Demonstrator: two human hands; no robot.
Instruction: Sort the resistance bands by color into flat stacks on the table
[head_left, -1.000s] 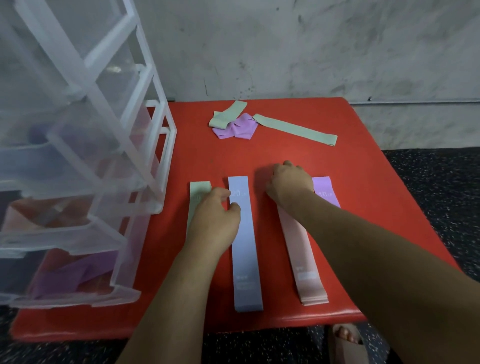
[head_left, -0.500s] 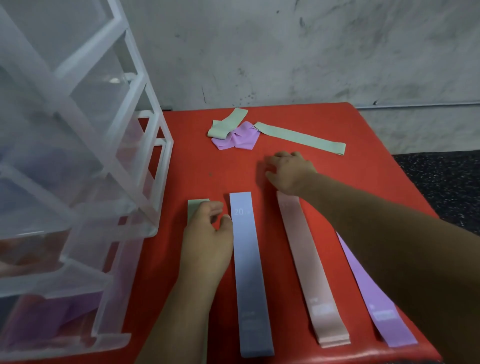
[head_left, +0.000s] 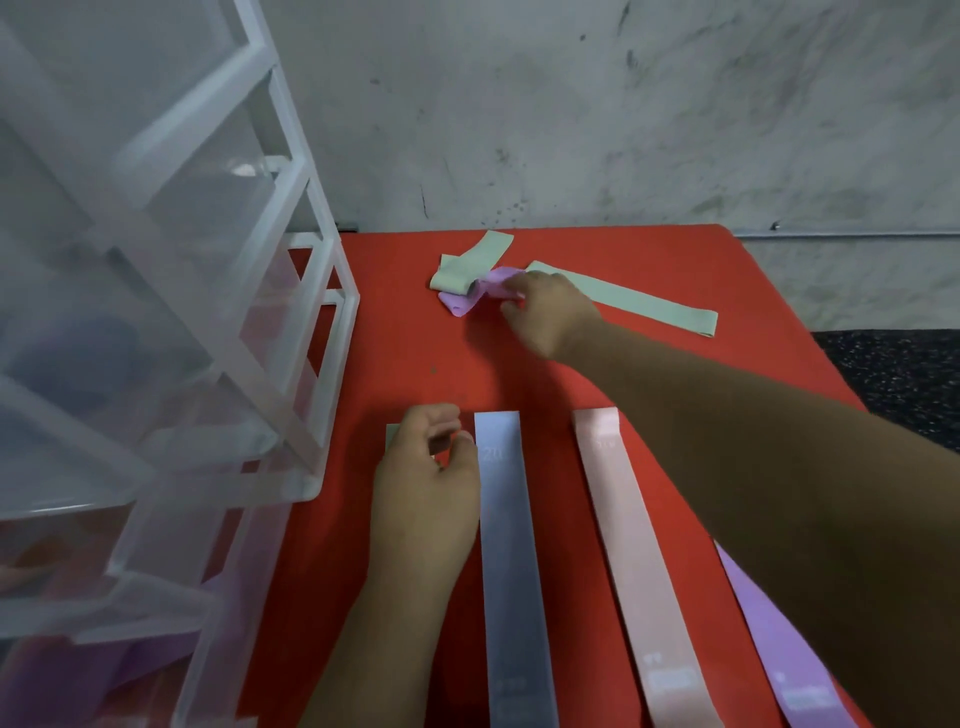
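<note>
Right hand reached to the far side of the red desk, fingers curled down onto the crumpled purple band; fingertips touch its right end, but whether they have pinched it cannot be told. Folded green band lies partly over the purple one, just left of the hand. A flat green band runs from behind the hand out to the right, toward the desk's far right edge.

Left hand at the near side, loosely curled, thumb and fingers apart, gripping nothing. It sits over a green band, of which only a far corner shows by the knuckles. Thumb touches the left edge of the blue band, which lies flat and lengthwise.

Right of blue, apart from it: pink band, flat. Beyond that, a purple flat band, mostly hidden under the right forearm.

Clear plastic drawer unit stands on the desk's left side.
</note>
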